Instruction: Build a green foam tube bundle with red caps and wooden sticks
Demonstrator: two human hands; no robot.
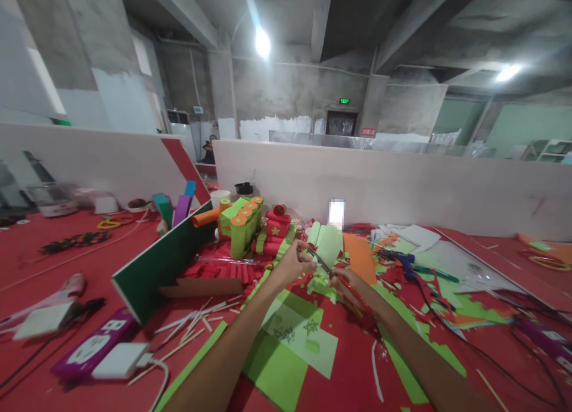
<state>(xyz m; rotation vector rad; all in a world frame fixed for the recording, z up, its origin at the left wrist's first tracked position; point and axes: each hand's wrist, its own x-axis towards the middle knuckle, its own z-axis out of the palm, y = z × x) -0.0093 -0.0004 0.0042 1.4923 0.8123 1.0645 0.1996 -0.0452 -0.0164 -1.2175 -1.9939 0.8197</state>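
Note:
My left hand [292, 261] is closed in a pinch on a light green paper sheet [328, 245], held up over the red table [53, 263]. My right hand [353, 287] grips red-handled scissors [333, 275], whose blades point up-left into the lower edge of that paper. Under my arms lie green paper sheets [295, 340], one with small star shapes cut out. Behind my hands stands a green and orange paper tank model [241, 221] with red rolled pieces beside it.
A green board [156, 269] stands on edge at left, with wooden sticks [196, 322] and a purple power strip [96, 346] with a white charger near it. A blue glue gun [400, 260], cables and paper scraps lie to the right. A pale partition [402, 185] closes the far side.

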